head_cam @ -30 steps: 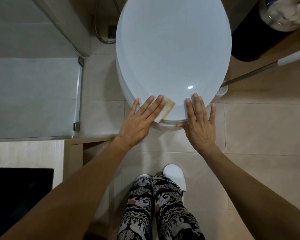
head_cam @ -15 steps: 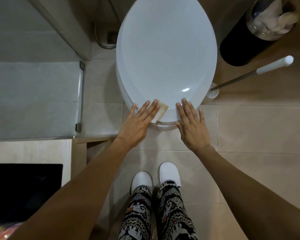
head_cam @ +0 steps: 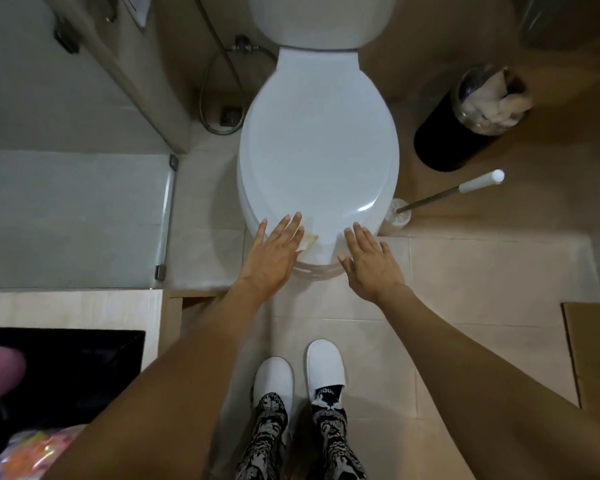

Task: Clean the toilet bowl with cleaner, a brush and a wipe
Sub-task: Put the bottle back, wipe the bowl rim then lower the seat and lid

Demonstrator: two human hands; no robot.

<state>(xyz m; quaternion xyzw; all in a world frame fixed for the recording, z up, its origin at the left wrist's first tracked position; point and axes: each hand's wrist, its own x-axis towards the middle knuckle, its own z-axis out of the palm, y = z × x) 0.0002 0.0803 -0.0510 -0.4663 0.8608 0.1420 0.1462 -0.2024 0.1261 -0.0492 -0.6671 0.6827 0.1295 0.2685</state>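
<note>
Hands lie flat at the near rim of the closed white oval plastic toilet lid [head_cam: 317,157], whose long axis runs away from the person: left hand [head_cam: 274,252] presses a small folded beige wipe [head_cam: 308,241] with straight fingers, right hand [head_cam: 369,263] spread, holding nothing. White-handled toilet brush [head_cam: 447,194] stands just right of the bowl, nearer the right hand, with open tiled floor [head_cam: 465,271] between.

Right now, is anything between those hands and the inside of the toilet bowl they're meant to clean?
Yes. The closed lid covers the whole bowl. The left hand, with a wipe under its fingers, and the right hand are at the lid's front edge. The brush stands in its holder, to the right.
</note>
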